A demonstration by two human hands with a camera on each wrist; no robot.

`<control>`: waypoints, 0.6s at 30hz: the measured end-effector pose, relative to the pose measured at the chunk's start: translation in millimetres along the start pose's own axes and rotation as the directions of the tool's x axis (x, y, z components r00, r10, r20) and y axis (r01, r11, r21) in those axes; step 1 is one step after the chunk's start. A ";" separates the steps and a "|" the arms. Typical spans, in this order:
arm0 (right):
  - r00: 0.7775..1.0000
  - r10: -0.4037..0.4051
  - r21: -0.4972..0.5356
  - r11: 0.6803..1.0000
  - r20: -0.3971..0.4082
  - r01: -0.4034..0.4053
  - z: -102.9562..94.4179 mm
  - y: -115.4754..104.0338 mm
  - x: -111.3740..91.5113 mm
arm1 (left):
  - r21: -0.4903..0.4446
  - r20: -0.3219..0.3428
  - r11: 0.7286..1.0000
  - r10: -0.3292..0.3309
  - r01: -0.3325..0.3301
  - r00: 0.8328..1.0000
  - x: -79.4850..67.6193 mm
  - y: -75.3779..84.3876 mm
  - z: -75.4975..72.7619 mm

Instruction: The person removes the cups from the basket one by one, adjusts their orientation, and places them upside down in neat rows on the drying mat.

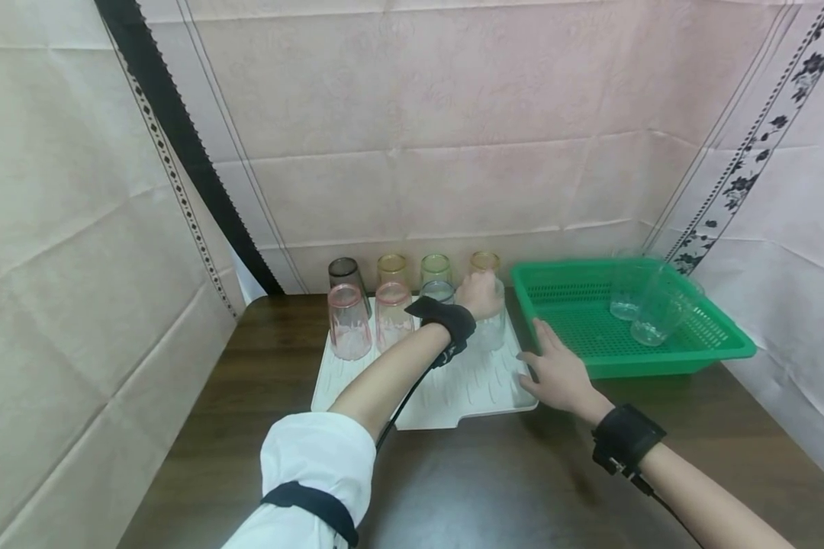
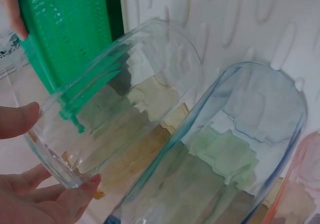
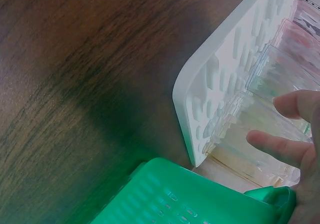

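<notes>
My left hand holds a clear glass by its thick base, thumb on one side and fingers on the other. The glass is upside down at the right end of the front row on a white ribbed tray. Beside it stands a bluish glass, then two pink glasses farther left. Behind them is a row with a dark grey glass, an amber one, a green one and a yellow one. My right hand, fingers spread and holding nothing, hovers between tray and basket.
A green perforated basket stands right of the tray, with two clear glasses leaning inside it. Both sit on a dark wooden table. Pale patterned cloth hangs behind and at both sides.
</notes>
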State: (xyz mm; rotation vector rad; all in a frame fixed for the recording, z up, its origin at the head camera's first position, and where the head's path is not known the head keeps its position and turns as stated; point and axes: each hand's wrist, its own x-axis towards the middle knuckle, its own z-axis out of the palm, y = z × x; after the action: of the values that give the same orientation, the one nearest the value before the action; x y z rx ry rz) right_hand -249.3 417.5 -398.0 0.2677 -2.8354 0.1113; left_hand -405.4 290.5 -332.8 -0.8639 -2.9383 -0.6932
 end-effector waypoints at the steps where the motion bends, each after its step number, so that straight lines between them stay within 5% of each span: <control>1: 1.000 -0.001 0.000 1.000 -0.005 0.001 0.2 0.0 0.0 | -0.001 0.002 1.000 0.000 0.000 1.000 0.4 0.0 0.4; 18: 0.999 0.027 0.003 1.000 0.029 -0.027 2.1 -0.6 2.7 | -0.010 0.036 0.999 0.051 -0.051 0.998 -1.2 0.7 1.9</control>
State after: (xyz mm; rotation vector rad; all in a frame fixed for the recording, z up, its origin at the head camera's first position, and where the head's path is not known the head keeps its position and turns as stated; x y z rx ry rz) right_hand -252.3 416.3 -399.2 0.2342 -2.8684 0.1185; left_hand -403.8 291.2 -334.4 -0.9583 -2.9349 -0.6961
